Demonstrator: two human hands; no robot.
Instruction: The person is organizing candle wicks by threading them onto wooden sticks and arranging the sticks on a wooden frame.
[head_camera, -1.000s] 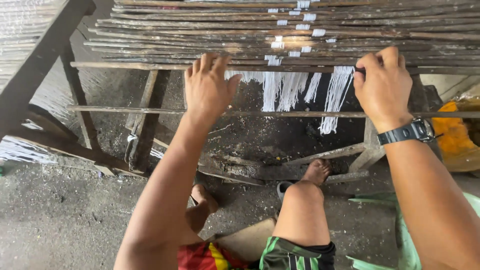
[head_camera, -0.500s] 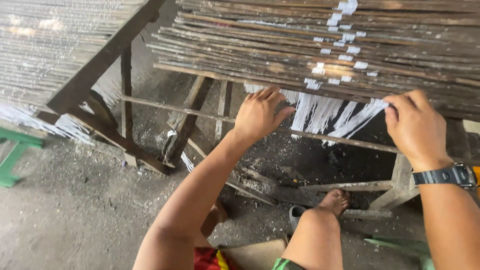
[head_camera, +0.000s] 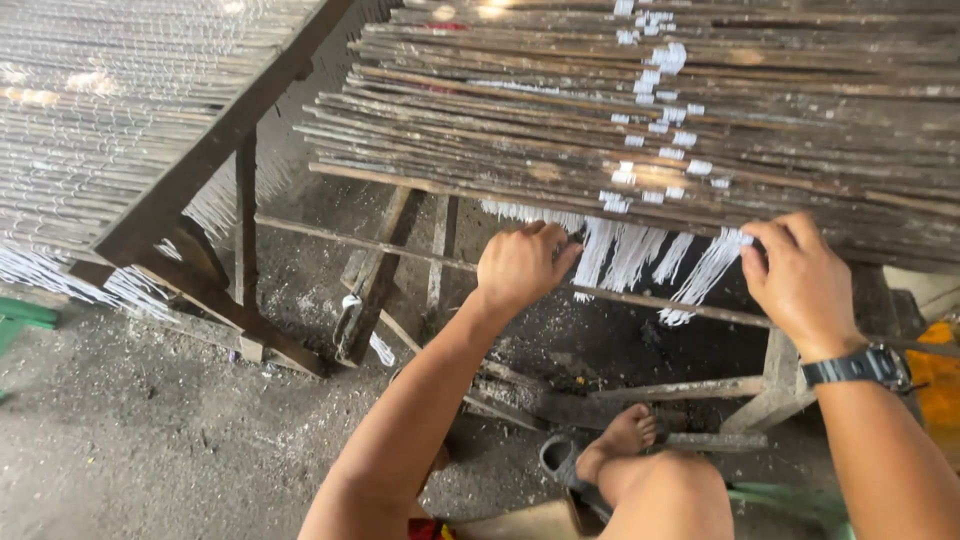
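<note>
White noodle strands (head_camera: 628, 250) hanging below stacked bamboo sticks (head_camera: 560, 150) on wooden rack (head_camera: 240, 110), left hand (head_camera: 520, 265) curled around lowest stick, right hand (head_camera: 800, 275) pinching strand ends, many rows already hung.

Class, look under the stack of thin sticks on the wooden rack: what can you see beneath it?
Under the stack of sticks hang white strands, above a thin crossbar and dusty floor. The stack hides how the strands are fastened.

Rough workshop: wooden racks (head_camera: 210, 160) of sticks (head_camera: 560, 130), gritty concrete floor (head_camera: 130, 430)
</note>
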